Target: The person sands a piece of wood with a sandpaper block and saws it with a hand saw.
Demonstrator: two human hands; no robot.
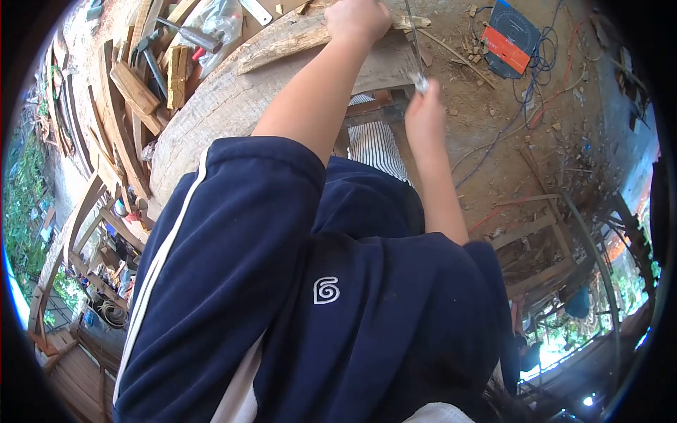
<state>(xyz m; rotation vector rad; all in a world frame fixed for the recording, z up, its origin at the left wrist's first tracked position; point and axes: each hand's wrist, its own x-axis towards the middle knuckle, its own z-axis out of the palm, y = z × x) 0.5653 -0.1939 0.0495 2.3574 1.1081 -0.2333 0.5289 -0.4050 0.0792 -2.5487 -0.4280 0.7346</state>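
Holding left hand [357,21] against long, rough-edged, light-brown wood strip [282,51], near its right-hand part. Not showing the left fingertips, so can't tell if gripping or just pressing. Clenching right hand [427,116] around whitish end [422,83] of thin, dark, straight rod or blade [415,35]; blurring a bit there. Running that rod up past the strip, close to the strip's right end; can't tell if touching. Keeping the strip on broad, worn, grey-brown wooden slab [201,116], slanting across its far part, right end reaching past the slab.

Seeing to the left of the strip: hammer with blue handle [155,69], squared yellow-brown wood block [178,77], thick brown wood billet [134,88], dark metal tool with red part [189,32] beside clear plastic bag [227,21]. Seeing silver metal ruler [255,10] just beyond the strip. Seeing on the dirt floor at right: blue-and-red flat package [509,39] beside tangled blue cord [541,60]. Seeing black-and-white striped cloth [374,148] between the forearms, below the hands.
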